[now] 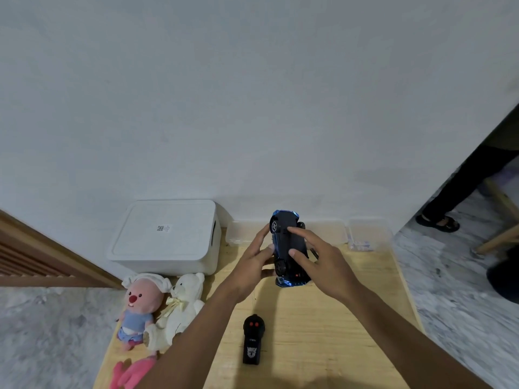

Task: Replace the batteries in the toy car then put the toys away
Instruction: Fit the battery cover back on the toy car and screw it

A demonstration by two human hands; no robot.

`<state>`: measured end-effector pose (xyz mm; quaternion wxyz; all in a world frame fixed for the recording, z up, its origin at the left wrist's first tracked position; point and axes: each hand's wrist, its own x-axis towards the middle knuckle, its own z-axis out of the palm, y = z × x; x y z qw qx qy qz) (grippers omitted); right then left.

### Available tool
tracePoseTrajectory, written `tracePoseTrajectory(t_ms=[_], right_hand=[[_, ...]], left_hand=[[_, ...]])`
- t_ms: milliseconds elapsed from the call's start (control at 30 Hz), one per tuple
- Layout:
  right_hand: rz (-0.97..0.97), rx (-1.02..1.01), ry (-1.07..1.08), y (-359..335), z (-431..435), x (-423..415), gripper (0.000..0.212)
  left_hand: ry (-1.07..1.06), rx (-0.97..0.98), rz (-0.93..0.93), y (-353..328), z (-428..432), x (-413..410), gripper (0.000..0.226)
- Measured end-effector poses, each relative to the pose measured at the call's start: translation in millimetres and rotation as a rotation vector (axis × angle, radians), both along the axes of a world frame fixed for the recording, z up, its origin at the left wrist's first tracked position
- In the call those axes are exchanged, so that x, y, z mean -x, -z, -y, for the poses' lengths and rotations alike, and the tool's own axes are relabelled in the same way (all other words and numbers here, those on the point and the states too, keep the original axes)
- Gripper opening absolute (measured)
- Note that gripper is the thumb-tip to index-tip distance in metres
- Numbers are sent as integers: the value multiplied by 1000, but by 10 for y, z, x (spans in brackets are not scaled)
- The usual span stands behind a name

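Note:
A dark blue toy car (283,242) stands on end on the wooden table (351,318), its underside turned toward me and its wheels on the left. My left hand (254,262) grips its left side. My right hand (320,259) rests fingers on the underside. A black remote control (253,339) with red buttons lies on the table nearer to me. A pink plush (139,304) and a white teddy bear (182,307) lie at the table's left edge, with another pink plush (129,373) below them.
A white lidded storage box (165,237) sits at the back left against the wall. Clear plastic containers (362,234) stand at the back behind the car. A person's legs and sandal (438,221) and a wooden chair leg are at the right.

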<state>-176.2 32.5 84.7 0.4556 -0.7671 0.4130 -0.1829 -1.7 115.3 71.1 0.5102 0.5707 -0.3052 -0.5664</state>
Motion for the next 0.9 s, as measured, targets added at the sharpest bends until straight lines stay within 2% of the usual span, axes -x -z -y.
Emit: tracePoseTrajectory(t_ms=[100, 167, 333, 500, 633, 833, 900], right_hand=[[-97, 90, -1, -39, 4, -22, 46], [-137, 76, 2, -53, 9, -41, 48], [-148, -21, 18, -56, 29, -17, 56], [-168, -27, 10, -79, -8, 5, 65], [-122, -34, 13, -33, 3, 11, 68], [23, -169, 32, 121, 38, 113, 61], [12, -196, 64, 176, 13, 177, 61]], left_hand=[[26, -21, -59, 38, 2, 3, 46], [21, -25, -77, 27, -1, 28, 43], [21, -26, 41, -9, 49, 39, 41], [26, -68, 91, -39, 105, 57, 38], [38, -77, 96, 5, 131, 72, 33], [34, -74, 79, 116, 132, 94, 34], [28, -85, 80, 197, 124, 137, 35]])
